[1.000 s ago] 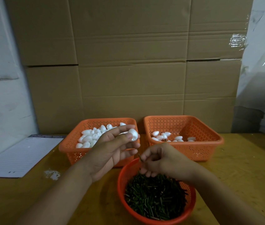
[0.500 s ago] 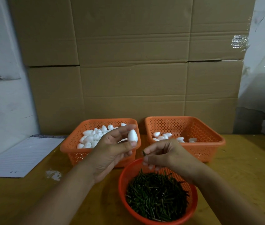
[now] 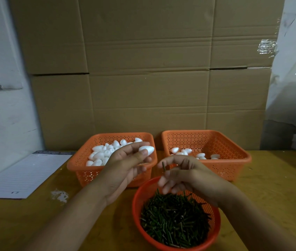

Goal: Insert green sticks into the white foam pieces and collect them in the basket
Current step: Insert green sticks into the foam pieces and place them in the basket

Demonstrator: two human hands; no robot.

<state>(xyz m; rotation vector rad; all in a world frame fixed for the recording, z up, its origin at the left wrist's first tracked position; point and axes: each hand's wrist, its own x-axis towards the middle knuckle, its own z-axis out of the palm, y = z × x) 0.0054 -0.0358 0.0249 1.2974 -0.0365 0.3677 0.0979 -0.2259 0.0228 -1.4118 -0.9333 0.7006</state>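
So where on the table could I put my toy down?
Bare table lies right of the right basket, and more in front of the lined paper, left of the round bowl. The middle is crowded with both baskets, the bowl and hands.

A white egg-shaped foam piece point(image 3: 146, 149) lies sideways in fingertips; a short green stick point(image 3: 163, 166) stands upright nearby. Right orange basket point(image 3: 234, 161) holds few foam pieces.

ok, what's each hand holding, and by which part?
Left hand pinches a white foam piece around its blunt end; right hand pinches a green stick near its lower end.
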